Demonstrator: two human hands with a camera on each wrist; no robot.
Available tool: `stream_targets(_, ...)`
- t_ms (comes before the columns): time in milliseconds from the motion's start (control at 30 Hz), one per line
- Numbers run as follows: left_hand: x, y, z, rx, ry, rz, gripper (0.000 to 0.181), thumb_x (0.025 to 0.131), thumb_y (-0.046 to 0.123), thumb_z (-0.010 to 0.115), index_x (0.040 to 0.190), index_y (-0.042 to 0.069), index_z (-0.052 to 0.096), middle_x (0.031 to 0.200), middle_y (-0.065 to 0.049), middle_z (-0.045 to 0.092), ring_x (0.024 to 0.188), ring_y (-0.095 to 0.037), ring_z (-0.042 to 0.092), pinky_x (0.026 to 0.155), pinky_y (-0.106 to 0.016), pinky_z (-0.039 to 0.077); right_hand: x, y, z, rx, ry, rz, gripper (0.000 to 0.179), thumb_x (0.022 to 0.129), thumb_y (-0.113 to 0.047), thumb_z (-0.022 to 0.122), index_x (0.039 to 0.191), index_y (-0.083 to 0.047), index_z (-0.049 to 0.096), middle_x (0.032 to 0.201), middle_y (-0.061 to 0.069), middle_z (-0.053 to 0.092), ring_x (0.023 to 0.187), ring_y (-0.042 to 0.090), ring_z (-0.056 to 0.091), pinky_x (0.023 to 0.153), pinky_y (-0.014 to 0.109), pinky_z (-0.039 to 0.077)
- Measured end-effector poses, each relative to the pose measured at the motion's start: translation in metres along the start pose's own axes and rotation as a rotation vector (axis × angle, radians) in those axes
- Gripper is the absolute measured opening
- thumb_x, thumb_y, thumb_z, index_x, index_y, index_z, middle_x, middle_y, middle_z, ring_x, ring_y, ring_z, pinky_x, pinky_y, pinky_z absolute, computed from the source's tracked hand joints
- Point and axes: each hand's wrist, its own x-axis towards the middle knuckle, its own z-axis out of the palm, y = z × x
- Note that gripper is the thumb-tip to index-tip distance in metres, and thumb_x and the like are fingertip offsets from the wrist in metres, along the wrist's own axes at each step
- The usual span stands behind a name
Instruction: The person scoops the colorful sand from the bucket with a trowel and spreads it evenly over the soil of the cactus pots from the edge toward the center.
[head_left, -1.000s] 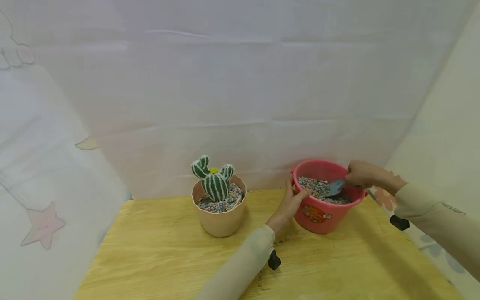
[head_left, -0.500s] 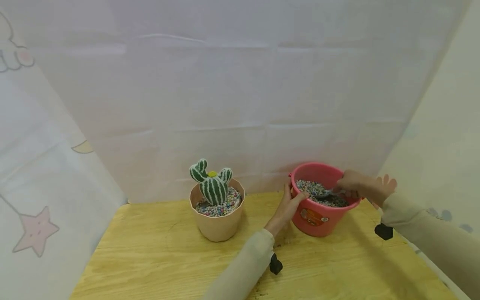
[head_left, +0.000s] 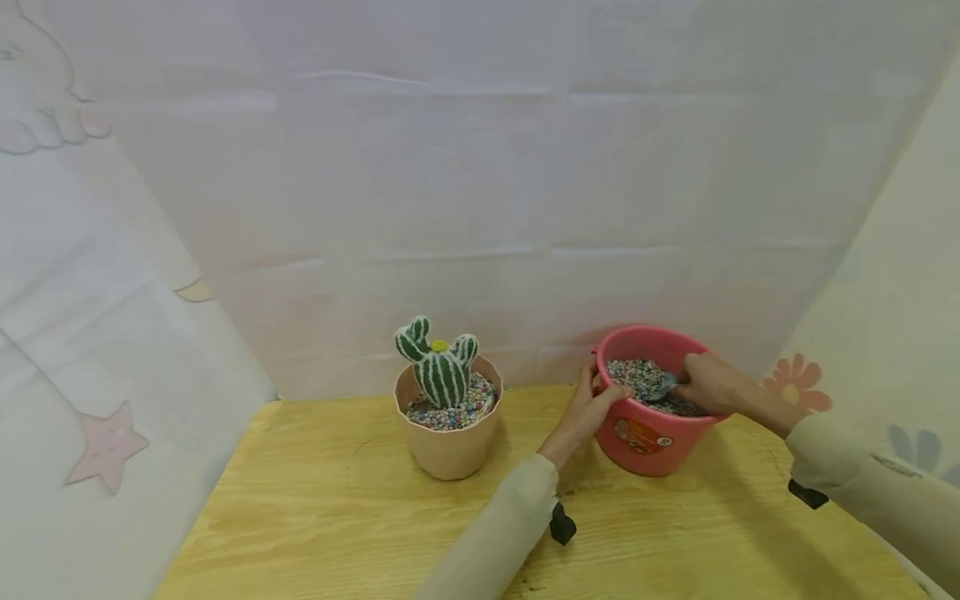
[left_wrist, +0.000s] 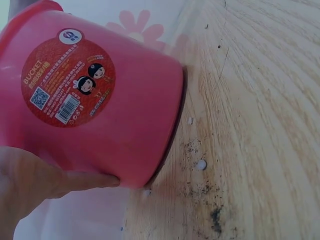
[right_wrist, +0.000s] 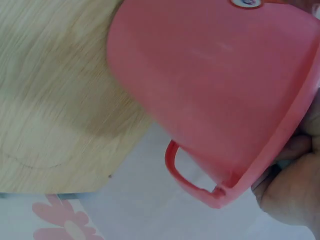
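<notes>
A pink bucket (head_left: 637,433) partly filled with multicoloured pebbles (head_left: 637,375) stands at the right of the table. My left hand (head_left: 588,410) grips its near left rim, the thumb over the edge; in the left wrist view, a finger of that hand lies along the bucket wall beside the round red label (left_wrist: 67,82). Inside the bucket my right hand (head_left: 708,383) holds a small blue-grey shovel (head_left: 663,387), its blade down among the pebbles. The right wrist view shows the hand beyond the bucket's rim, with the shovel mostly hidden.
Left of the bucket stands a peach pot (head_left: 450,454) with a knitted cactus (head_left: 442,379) in similar pebbles. A pale cloth backdrop (head_left: 480,183) rises behind the wooden table (head_left: 322,517). Stray pebbles (left_wrist: 201,164) and dark specks lie near the bucket's base.
My right hand has lowered further into the bucket, and the shovel's blade has gone from showing above the pebbles to down among them. My left hand keeps its hold on the rim.
</notes>
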Motion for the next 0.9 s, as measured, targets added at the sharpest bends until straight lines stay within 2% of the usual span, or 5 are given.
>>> stream_targets(200, -0.003, -0.006, 0.008, -0.003, 0.017, -0.017, 0.066, 0.094, 0.031, 0.068, 0.152, 0.025, 0.037, 0.142, -0.009, 0.050, 0.104, -0.013, 0.064, 0.089, -0.035, 0.052, -0.011, 0.005, 0.004, 0.003, -0.017, -0.106, 0.015, 0.095, -0.006, 0.070, 0.082, -0.004, 0.078, 0.062, -0.008, 0.061, 0.050, 0.000, 0.043, 0.051, 0.026, 0.039)
stream_targets(300, -0.007, -0.008, 0.012, 0.000, 0.016, -0.014, 0.069, 0.095, 0.030, 0.067, 0.155, 0.022, 0.034, 0.145, -0.007, 0.048, 0.106, -0.014, 0.064, 0.089, -0.036, 0.052, -0.017, 0.005, 0.004, 0.040, -0.038, -0.129, 0.013, 0.096, -0.005, 0.068, 0.097, 0.002, 0.079, 0.074, -0.003, 0.071, 0.052, 0.000, 0.048, 0.052, 0.026, 0.042)
stream_targets(567, -0.009, -0.010, 0.016, 0.037, 0.041, -0.009, 0.077, 0.096, 0.036, 0.068, 0.161, 0.025, 0.027, 0.149, 0.000, 0.045, 0.112, -0.011, 0.061, 0.094, -0.035, 0.049, -0.023, 0.002, -0.005, 0.178, -0.094, -0.209, 0.017, 0.098, -0.002, 0.066, 0.107, 0.010, 0.076, 0.092, 0.010, 0.076, 0.061, 0.006, 0.062, 0.057, 0.027, 0.050)
stream_targets(733, -0.008, -0.012, 0.011, 0.091, 0.037, -0.014, 0.080, 0.097, 0.042, 0.066, 0.162, 0.025, 0.023, 0.141, 0.002, 0.049, 0.116, -0.014, 0.059, 0.095, -0.038, 0.049, -0.028, -0.006, -0.016, 0.325, -0.168, -0.175, 0.022, 0.099, -0.006, 0.066, 0.111, 0.011, 0.074, 0.102, 0.017, 0.075, 0.060, 0.007, 0.062, 0.058, 0.028, 0.052)
stream_targets(900, -0.005, -0.010, 0.006, 0.129, 0.056, -0.017, 0.081, 0.097, 0.047, 0.066, 0.163, 0.032, 0.020, 0.152, 0.002, 0.042, 0.121, -0.013, 0.057, 0.099, -0.041, 0.047, -0.029, -0.006, -0.023, 0.394, -0.187, -0.152, 0.023, 0.100, -0.009, 0.066, 0.115, 0.007, 0.074, 0.070, 0.005, 0.070, 0.046, 0.000, 0.036, 0.049, 0.024, 0.043)
